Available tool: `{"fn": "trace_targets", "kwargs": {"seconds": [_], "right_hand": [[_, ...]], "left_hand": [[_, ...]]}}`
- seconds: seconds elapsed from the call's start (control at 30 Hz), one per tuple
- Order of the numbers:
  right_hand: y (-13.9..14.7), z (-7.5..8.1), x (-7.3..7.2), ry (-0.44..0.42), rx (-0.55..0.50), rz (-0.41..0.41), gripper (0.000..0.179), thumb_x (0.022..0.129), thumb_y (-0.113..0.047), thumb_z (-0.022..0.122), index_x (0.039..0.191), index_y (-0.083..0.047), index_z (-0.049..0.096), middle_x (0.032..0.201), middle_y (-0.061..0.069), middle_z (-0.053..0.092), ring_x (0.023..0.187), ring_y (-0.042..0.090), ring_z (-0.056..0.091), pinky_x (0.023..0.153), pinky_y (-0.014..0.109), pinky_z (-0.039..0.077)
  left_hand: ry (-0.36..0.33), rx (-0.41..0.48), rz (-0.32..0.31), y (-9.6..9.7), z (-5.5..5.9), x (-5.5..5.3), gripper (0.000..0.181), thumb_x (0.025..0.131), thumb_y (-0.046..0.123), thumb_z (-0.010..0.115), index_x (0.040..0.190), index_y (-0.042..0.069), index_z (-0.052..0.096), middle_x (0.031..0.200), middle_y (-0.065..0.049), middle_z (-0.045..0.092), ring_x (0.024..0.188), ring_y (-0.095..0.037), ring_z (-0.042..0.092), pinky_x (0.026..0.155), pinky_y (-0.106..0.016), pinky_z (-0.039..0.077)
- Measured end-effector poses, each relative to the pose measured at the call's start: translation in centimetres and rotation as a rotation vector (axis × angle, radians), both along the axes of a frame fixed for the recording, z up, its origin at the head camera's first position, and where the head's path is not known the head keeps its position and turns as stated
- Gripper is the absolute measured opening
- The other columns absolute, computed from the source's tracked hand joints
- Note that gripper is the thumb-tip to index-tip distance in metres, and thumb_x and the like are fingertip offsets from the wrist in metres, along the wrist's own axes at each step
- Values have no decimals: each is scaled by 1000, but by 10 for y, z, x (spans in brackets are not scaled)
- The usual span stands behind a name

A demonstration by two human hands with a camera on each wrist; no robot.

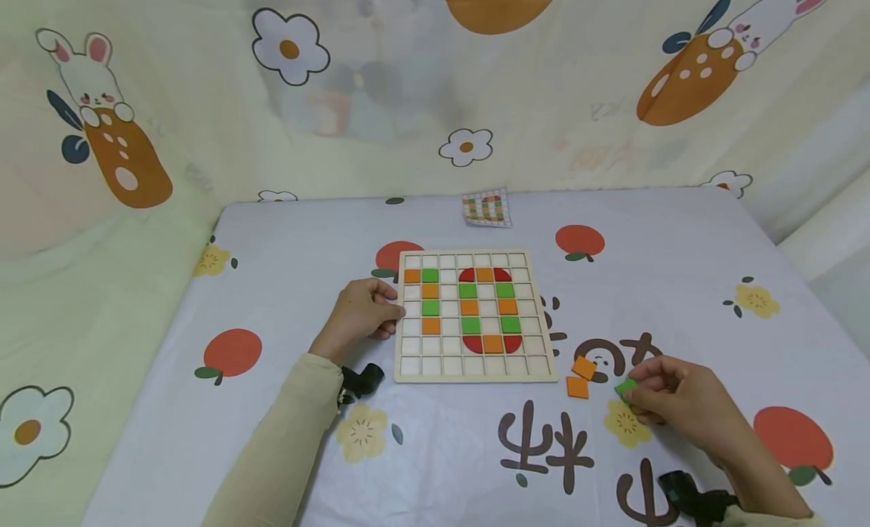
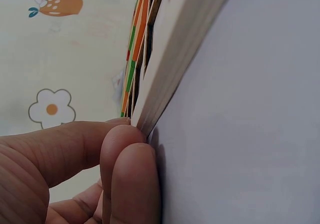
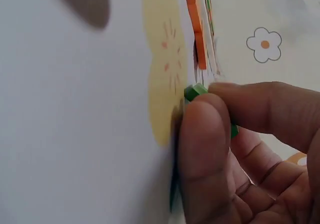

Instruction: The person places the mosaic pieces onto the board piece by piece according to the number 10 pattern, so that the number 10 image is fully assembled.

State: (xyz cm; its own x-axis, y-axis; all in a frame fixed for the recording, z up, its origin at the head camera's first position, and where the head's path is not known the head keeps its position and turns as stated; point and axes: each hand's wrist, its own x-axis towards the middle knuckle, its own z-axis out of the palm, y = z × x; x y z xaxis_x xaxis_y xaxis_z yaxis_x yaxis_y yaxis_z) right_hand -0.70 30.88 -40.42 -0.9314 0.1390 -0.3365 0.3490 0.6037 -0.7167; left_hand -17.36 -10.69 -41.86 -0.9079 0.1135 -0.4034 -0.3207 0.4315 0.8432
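Note:
A wooden grid board [image 1: 477,368] lies flat on the table, with orange, green and red tiles in some of its squares. My left hand [image 1: 360,314] holds the board's left edge between thumb and fingertips; in the left wrist view the fingertips [image 2: 132,169] meet at the board's side [image 2: 162,87]. To the right of the board, my right hand [image 1: 680,399] pinches a green tile [image 1: 624,388] just over the tablecloth. The right wrist view shows the green tile [image 3: 195,91] mostly covered by thumb and finger. Two loose orange tiles [image 1: 578,387] lie between the board and this hand.
Behind the board, a small printed pattern card [image 1: 486,208] leans at the table's back edge, showing a coloured grid. A printed cloth [image 1: 272,436] covers the table, and a patterned curtain [image 1: 394,104] hangs behind it. Each wrist wears a black camera mount [image 1: 363,380].

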Motion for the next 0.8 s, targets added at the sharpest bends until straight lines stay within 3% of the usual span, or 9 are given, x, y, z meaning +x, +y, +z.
{"fn": "trace_targets", "kwargs": {"seconds": [0.17, 0.5, 0.8], "right_hand": [[-5, -2, -4, -23, -151, -34, 30, 97, -8, 72, 118, 11, 62, 89, 9, 74, 74, 19, 74, 67, 31, 64], [-26, 2, -20, -49, -376, -11, 25, 98, -8, 71, 115, 9, 61, 93, 7, 76, 77, 19, 75, 72, 32, 65], [-55, 9, -38, -46, -415, 57, 29, 98, -11, 71, 117, 9, 63, 87, 10, 76, 74, 19, 73, 69, 30, 64]], "left_hand": [[6, 10, -8, 0, 0, 1, 28, 90, 8, 82, 112, 4, 66, 85, -10, 67, 57, -16, 65, 57, -25, 59], [12, 7, -8, 0, 0, 1, 28, 90, 9, 82, 112, 5, 66, 84, -10, 67, 57, -16, 65, 56, -24, 59], [9, 7, -6, 0, 1, 1, 28, 90, 9, 82, 112, 5, 66, 84, -10, 67, 57, -16, 65, 56, -25, 59]]}}
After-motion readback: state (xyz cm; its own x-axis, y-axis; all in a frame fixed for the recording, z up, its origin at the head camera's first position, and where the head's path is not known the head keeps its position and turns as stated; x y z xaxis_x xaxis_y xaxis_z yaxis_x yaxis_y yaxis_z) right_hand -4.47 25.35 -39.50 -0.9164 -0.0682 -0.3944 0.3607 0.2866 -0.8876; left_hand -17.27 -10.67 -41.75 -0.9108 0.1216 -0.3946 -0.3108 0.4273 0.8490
